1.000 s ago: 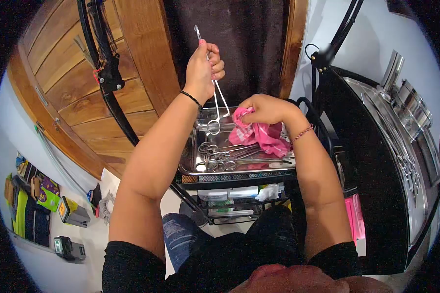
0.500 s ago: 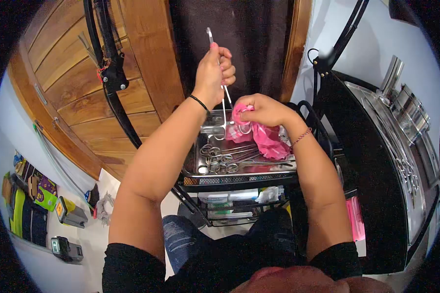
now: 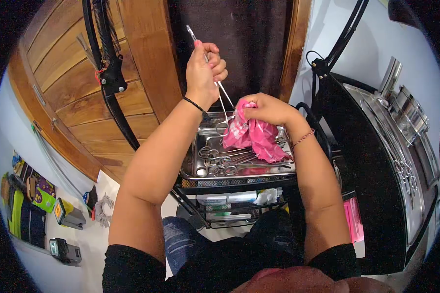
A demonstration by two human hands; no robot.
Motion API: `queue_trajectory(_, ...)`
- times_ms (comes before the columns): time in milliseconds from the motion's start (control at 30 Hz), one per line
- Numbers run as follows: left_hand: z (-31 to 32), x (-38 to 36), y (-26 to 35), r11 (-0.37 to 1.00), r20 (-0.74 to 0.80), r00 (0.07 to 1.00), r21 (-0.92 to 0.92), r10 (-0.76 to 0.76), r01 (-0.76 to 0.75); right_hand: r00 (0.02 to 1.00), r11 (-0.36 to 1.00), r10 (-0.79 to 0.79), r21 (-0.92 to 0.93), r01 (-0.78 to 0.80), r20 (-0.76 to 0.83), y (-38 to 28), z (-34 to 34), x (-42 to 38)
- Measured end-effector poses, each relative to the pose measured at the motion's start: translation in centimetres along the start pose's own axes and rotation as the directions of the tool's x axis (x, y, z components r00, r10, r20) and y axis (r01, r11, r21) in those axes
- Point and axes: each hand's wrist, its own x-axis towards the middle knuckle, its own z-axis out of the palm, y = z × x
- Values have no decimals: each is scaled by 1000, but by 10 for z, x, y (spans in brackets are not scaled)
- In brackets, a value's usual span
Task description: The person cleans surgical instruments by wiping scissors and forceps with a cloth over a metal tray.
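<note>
Nearest you, ring-handled tools (image 3: 223, 170) lie in the metal tray (image 3: 190, 168). Farther right, your right hand (image 3: 268, 109) pinches the pink cloth (image 3: 268, 141) tightly; it looks light and limp, best taken by a bunched fold. Beyond, leftward, your left hand (image 3: 205, 72) wraps around the long clamp (image 3: 221, 102), rings downward; it looks stiff, smooth, possibly slippery, best held mid-length.

Just behind the left hand (image 3: 204, 71), the person wears a thin black bracelet (image 3: 194, 103) that looks beaded; behind the right hand (image 3: 269, 110) sits a slim, twisted-looking bracelet (image 3: 304, 138) in dark and reddish tones. The left thumbnail (image 3: 197, 43) is pink. Farther back from both hands come the short sleeves (image 3: 132, 267) of a plain black top (image 3: 215, 266). Lower than the hands, blue jeans (image 3: 181, 241) show pale, worn streaks.
</note>
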Motion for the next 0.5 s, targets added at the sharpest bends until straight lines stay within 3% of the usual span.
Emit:
queue_trajectory(267, -3, 1, 6, 991, -66, 990, -19, 128, -129, 1000, 1000, -7, -13, 7, -27, 12, -11, -5)
queue_trajectory(400, -11, 5, 5, 980, -56, 984, -91, 170, -175, 987, 986, 158, 56, -156, -36, -1, -11, -9)
queue_trajectory(500, -8, 5, 9, 970, -87, 977, -126, 196, -206, 995, 995, 94, 33, -95, 29, 17, -5, 0)
